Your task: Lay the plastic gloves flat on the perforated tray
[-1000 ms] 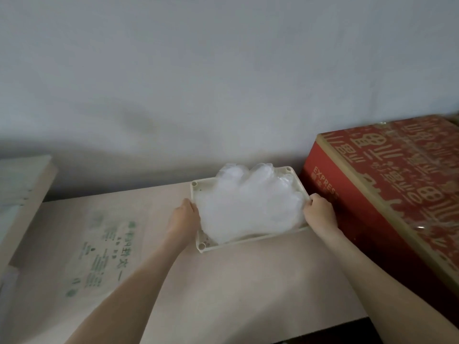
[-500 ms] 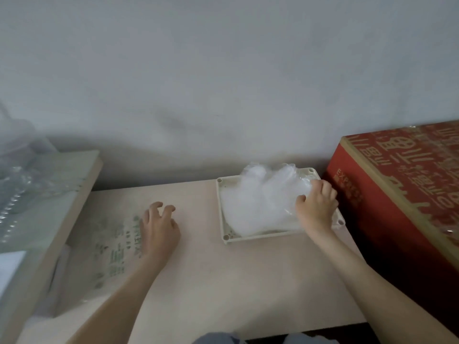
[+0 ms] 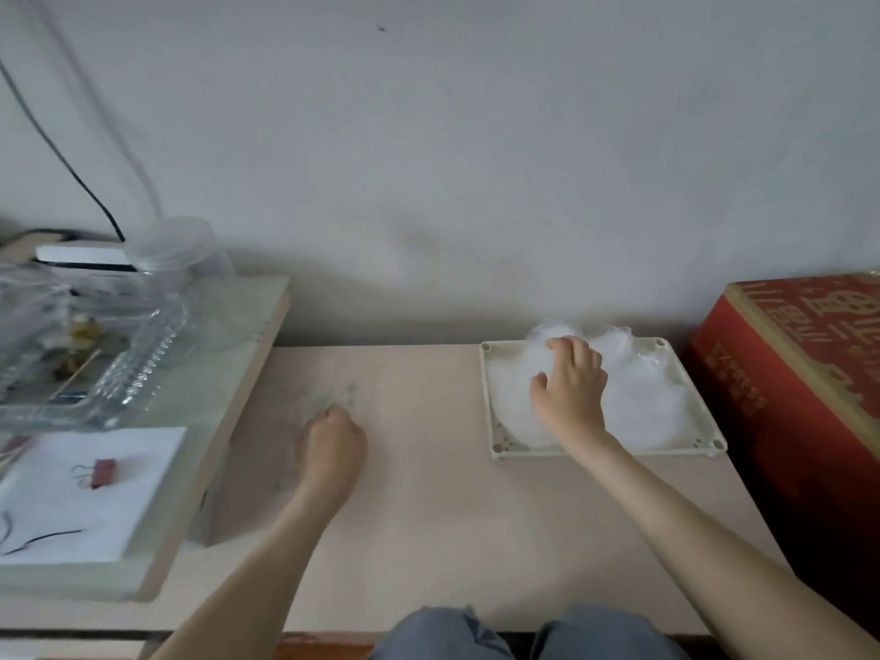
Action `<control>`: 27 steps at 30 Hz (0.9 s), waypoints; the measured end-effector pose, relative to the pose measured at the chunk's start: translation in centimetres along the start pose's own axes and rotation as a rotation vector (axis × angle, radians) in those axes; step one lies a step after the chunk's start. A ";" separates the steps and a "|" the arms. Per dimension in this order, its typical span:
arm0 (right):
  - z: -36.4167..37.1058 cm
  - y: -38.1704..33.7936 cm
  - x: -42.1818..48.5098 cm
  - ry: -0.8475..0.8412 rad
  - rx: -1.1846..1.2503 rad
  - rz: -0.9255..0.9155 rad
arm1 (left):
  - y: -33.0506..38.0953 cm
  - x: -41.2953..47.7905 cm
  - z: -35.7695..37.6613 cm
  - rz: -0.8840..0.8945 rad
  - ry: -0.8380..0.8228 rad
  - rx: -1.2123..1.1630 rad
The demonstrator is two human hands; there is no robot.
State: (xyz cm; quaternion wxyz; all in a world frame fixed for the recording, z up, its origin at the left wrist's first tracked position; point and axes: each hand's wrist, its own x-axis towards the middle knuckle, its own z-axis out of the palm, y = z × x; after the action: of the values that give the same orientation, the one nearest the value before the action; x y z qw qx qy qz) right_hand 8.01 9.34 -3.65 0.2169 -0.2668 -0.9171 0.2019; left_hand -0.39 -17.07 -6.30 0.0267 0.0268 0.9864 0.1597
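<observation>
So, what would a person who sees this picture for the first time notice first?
Probably the red box, bright against the grey wall, at the right edge of the picture. Next, the right hand resting on the heap of white gloves in the tray beside that box. The left hand lies curled in a fist on the table, further left.

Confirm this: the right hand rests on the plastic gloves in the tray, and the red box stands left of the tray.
Wrong on one point: in the head view the red box stands right of the tray, not left. The right hand does rest on the plastic gloves.
</observation>
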 end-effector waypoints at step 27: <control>-1.5 -30.8 -7.0 -0.509 0.698 -0.666 | -11.0 -4.9 -28.0 0.491 1.027 0.255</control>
State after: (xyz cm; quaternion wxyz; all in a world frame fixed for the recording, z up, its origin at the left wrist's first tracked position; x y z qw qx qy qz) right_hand 1.79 -18.22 10.50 0.1158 0.1831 -0.8540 0.4731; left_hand 2.33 -36.57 16.99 -0.4961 0.1769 0.8494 0.0339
